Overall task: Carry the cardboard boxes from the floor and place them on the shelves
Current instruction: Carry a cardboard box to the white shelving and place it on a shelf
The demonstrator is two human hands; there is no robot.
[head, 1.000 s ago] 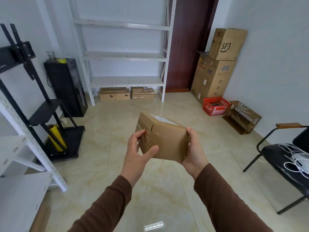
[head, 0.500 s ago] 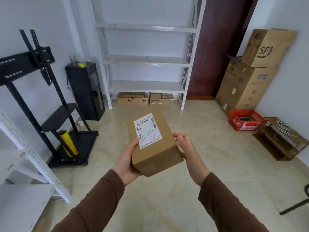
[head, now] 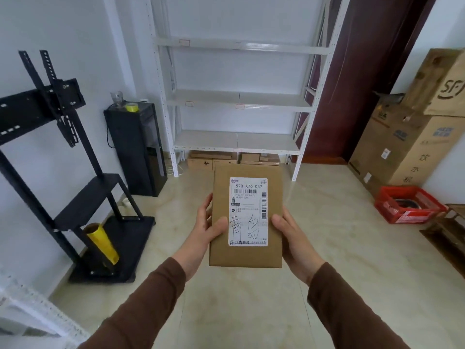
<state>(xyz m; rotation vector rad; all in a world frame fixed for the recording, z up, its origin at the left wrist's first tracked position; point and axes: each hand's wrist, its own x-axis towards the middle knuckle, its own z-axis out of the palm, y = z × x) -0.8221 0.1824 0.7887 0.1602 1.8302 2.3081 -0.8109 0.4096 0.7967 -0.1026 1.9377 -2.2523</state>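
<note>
Cardboard box (head: 246,255), shipping label (head: 248,211) up, gripped at both sides by left hand (head: 202,235) and right hand (head: 293,238); white shelving unit (head: 236,141) ahead, about 3 boxes apparently beneath it.

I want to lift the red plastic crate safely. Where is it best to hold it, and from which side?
Probably grip the two short end rims of the red plastic crate from above, one hand on each. It sits level and open-topped on the floor, and something dark lies inside.
</note>
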